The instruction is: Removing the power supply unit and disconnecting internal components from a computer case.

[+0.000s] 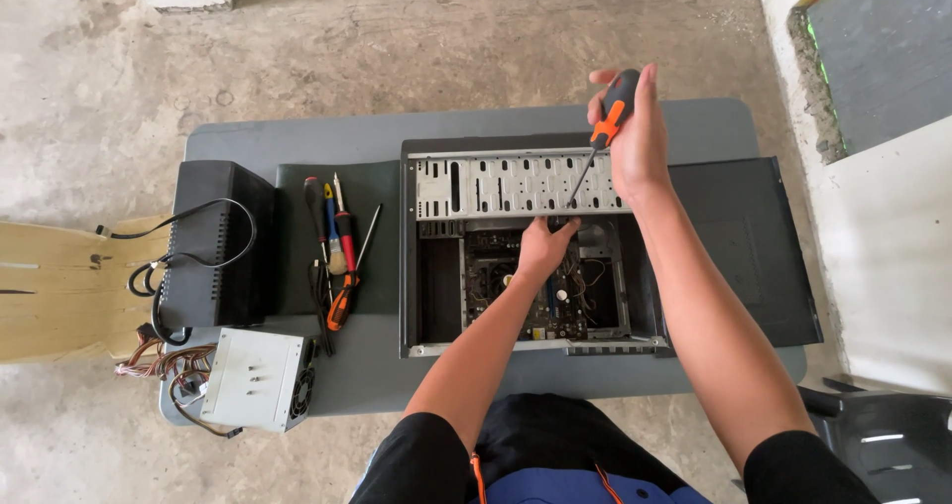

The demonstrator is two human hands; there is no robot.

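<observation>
— What's the right hand (635,132) doing up there at twelve o'clock of the case?

— It's wrapping tight around the black-and-orange handle of a screwdriver (599,139), wrist cocked, shaft slanting down toward seven o'clock into the open computer case (516,251).

— And the left hand (543,249)?

— It's reaching straight in, forearm extended, fingers curling near the tip; what they're pinching I cannot tell.

— So which step?

— I'd judge it's working a screw near the board's top edge. Next it's needing a steady tip and a firm turn.

— Anything else around?

— Spare screwdrivers (340,251) are lying at nine o'clock, a power supply (260,377) at eight.
</observation>
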